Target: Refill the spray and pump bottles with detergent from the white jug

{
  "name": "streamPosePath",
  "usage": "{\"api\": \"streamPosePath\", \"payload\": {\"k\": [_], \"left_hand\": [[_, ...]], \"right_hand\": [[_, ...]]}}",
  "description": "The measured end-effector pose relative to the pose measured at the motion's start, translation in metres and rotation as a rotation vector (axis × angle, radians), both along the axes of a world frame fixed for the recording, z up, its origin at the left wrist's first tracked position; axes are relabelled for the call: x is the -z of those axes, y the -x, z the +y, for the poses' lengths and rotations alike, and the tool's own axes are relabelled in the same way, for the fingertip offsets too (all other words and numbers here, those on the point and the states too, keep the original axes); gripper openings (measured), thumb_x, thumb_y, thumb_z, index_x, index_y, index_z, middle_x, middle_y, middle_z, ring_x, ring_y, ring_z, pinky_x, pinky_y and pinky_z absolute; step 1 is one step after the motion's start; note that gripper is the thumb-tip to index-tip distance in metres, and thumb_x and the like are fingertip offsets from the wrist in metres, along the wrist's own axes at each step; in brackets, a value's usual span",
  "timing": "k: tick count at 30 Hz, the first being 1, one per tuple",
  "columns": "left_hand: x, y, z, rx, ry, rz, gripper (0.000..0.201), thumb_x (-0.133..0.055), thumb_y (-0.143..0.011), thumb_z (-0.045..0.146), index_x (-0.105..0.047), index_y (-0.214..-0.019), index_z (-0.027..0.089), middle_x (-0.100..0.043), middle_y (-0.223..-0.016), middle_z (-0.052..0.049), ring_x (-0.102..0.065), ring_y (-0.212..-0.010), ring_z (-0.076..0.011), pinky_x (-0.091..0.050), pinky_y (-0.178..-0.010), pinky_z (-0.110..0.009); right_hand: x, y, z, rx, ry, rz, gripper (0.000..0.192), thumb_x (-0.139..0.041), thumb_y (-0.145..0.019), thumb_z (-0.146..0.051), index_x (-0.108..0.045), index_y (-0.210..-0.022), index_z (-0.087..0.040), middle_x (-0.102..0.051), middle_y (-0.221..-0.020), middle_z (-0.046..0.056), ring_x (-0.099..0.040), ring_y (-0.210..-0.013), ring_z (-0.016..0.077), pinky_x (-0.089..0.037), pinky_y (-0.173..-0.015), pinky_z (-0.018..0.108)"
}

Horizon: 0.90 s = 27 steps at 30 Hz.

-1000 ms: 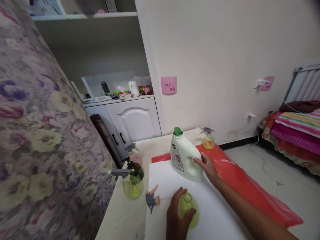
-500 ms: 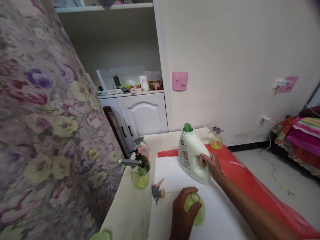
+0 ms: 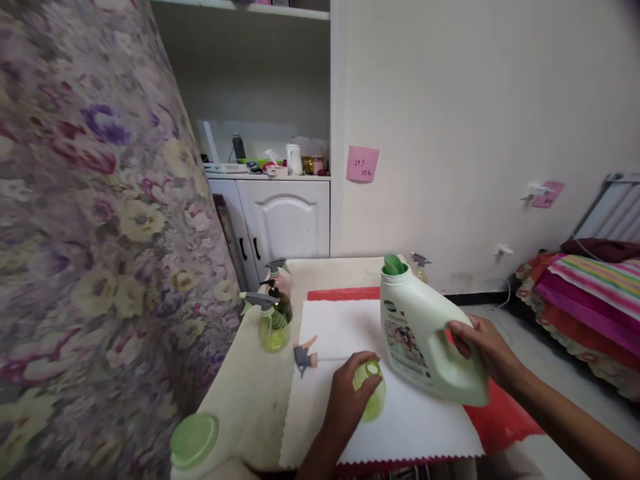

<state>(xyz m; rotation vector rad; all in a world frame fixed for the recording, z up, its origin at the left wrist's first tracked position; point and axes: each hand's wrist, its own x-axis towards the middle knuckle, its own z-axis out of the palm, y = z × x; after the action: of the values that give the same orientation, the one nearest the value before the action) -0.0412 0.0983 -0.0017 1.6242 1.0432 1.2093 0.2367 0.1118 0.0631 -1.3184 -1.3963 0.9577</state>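
In the head view, my right hand (image 3: 483,343) grips the handle of a big pale green detergent jug (image 3: 415,333). The jug leans to the left, its uncapped mouth showing a green pour spout. Lower and to its left, my left hand (image 3: 353,390) is wrapped round the neck of a small translucent yellow-green spray bottle (image 3: 373,400) with its top off. That bottle stands on a white sheet (image 3: 340,327). A grey and orange trigger sprayer head (image 3: 304,357) with a thin tube lies on the sheet, left of my left hand.
Along the table's left side stand a green spray bottle (image 3: 274,330), a dark pump bottle (image 3: 283,303) and a pink spray bottle (image 3: 276,275). A green round lid or container (image 3: 194,440) sits front left. Another spray bottle (image 3: 419,268) is behind the jug. A floral curtain (image 3: 115,267) hangs left.
The jug in my right hand has come nearer and right, and leans further left. My left hand still holds the small bottle. The camera view has shifted.
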Motion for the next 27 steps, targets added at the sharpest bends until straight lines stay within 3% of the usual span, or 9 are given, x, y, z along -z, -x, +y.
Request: {"api": "streamPosePath", "payload": {"k": [5, 10, 17, 23, 27], "left_hand": [[-0.001, 0.001, -0.001, -0.015, 0.001, -0.015, 0.024, -0.061, -0.074, 0.018, -0.070, -0.096, 0.022, -0.071, -0.099, -0.004, -0.062, -0.098, -0.0231, -0.044, -0.091, -0.030], [-0.002, 0.001, 0.000, -0.037, 0.018, -0.063, 0.022, -0.063, -0.073, 0.020, -0.071, -0.093, 0.022, -0.072, -0.099, -0.003, -0.062, -0.098, -0.0228, -0.044, -0.091, -0.030], [0.003, 0.002, 0.000, 0.002, 0.032, -0.097, 0.024, -0.064, -0.073, 0.020, -0.069, -0.096, 0.021, -0.072, -0.100, -0.003, -0.063, -0.098, -0.0225, -0.044, -0.090, -0.030], [0.008, 0.006, 0.003, 0.034, 0.011, -0.089, 0.021, -0.064, -0.076, 0.022, -0.066, -0.098, 0.020, -0.071, -0.100, -0.003, -0.063, -0.097, -0.0212, -0.045, -0.088, -0.030], [0.007, 0.007, 0.003, 0.034, 0.017, -0.083, 0.022, -0.065, -0.076, 0.021, -0.066, -0.098, 0.021, -0.071, -0.099, -0.002, -0.063, -0.097, -0.0203, -0.044, -0.089, -0.029]], "right_hand": [[-0.011, -0.019, -0.038, -0.044, 0.100, -0.138, 0.046, -0.063, -0.073, -0.057, -0.046, -0.049, -0.021, -0.042, -0.043, -0.003, -0.041, -0.045, 0.0128, -0.030, -0.047, 0.026], [-0.019, -0.023, -0.058, -0.156, 0.208, -0.189, 0.039, -0.065, -0.072, -0.057, -0.058, -0.062, -0.020, -0.048, -0.045, -0.003, -0.040, -0.042, 0.0114, -0.024, -0.043, 0.024], [-0.027, -0.019, -0.063, -0.293, 0.329, -0.367, 0.045, -0.064, -0.071, -0.060, -0.065, -0.077, -0.016, -0.056, -0.060, 0.001, -0.042, -0.045, 0.0101, -0.028, -0.039, 0.021], [-0.050, -0.007, -0.065, -0.316, 0.366, -0.490, 0.040, -0.066, -0.073, -0.054, -0.061, -0.079, -0.015, -0.049, -0.059, -0.004, -0.039, -0.047, 0.0074, -0.028, -0.040, 0.018], [-0.063, -0.005, -0.064, -0.330, 0.384, -0.597, 0.043, -0.064, -0.075, -0.056, -0.063, -0.087, -0.015, -0.058, -0.067, 0.000, -0.047, -0.051, 0.0095, -0.032, -0.043, 0.018]]}}
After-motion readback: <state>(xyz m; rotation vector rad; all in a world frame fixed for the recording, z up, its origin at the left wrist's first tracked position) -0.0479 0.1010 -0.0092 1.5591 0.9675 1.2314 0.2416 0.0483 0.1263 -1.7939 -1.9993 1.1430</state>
